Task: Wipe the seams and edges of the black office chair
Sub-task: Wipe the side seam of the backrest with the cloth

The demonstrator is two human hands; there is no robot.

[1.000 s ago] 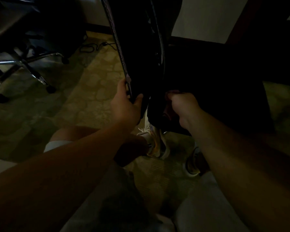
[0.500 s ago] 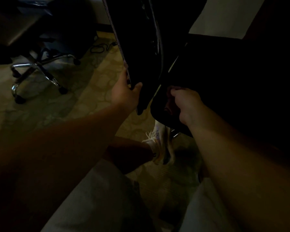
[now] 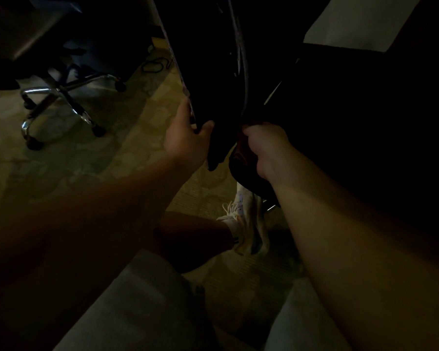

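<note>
Two chairs [image 3: 213, 59] on patterned carpet [image 3: 137, 153].

You are in a dim office: a second swivel chair on a chrome five-star castor base [image 3: 61, 107] stands on pale patterned carpet [image 3: 127, 158], with a black coiled cable [image 3: 153, 65] nearby.

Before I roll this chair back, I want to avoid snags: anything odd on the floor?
A loose cable lies coiled on the carpet beyond the chair, near a second chair's wheeled base. Nothing else stands out.
</note>
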